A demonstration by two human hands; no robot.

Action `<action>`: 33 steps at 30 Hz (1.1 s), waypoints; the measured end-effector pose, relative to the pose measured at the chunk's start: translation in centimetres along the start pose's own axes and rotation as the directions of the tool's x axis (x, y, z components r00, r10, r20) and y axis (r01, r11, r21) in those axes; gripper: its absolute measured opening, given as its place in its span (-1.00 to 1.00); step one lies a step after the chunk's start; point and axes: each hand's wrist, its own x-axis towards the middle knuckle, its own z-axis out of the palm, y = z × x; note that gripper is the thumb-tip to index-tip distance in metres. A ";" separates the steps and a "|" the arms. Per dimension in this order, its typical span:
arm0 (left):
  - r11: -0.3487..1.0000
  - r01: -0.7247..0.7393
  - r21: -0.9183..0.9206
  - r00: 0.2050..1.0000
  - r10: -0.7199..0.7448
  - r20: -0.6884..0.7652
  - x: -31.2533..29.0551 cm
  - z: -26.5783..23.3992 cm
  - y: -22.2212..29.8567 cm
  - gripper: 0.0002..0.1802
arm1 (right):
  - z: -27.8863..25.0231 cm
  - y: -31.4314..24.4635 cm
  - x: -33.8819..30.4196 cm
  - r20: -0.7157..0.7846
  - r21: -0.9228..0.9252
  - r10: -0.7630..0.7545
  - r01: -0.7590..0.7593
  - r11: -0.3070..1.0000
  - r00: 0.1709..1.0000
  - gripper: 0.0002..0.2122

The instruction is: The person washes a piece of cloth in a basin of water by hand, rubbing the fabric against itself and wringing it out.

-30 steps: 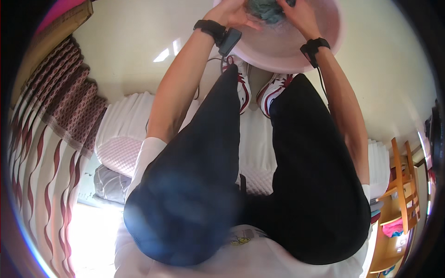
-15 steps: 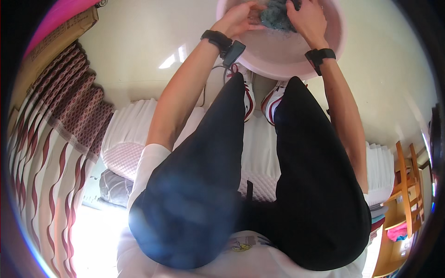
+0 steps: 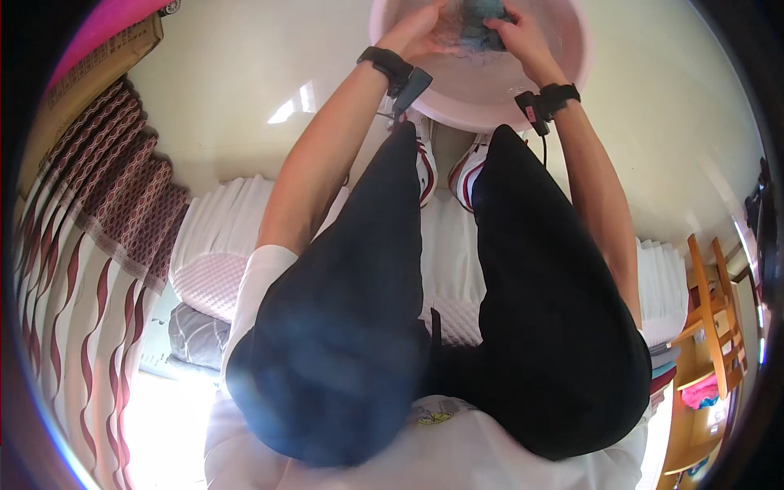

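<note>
One cloth (image 3: 482, 26) is seen in basin (image 3: 490, 116), near 12 o'clock of view; its 3 o'clock side is gripped by right hand (image 3: 524, 39). Left hand (image 3: 418, 33) is placed at 9 o'clock, fingers extended (hold cannot be told).

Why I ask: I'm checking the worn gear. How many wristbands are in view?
2: one black wristband on the left hand's wrist, and a second black wristband on the right hand's wrist. None seem hidden.
</note>
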 end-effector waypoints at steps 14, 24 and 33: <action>0.970 -0.210 -0.121 0.978 0.208 -0.026 3.3 0.0 -1.2 -0.69 | -3.3 1.1 -3.0 -0.101 -0.073 -0.247 0.240 0.968 0.964 -0.66; 0.999 -0.034 0.026 0.991 0.037 -0.131 -0.7 1.1 0.7 -0.56 | -3.1 0.0 -3.6 -0.095 -0.569 -0.328 0.219 0.793 0.940 -0.53; 0.992 0.102 0.072 0.989 -0.093 -0.112 -1.5 -0.3 1.0 -0.42 | -4.0 2.1 -1.2 0.179 -0.672 -0.398 0.407 0.619 0.900 -0.44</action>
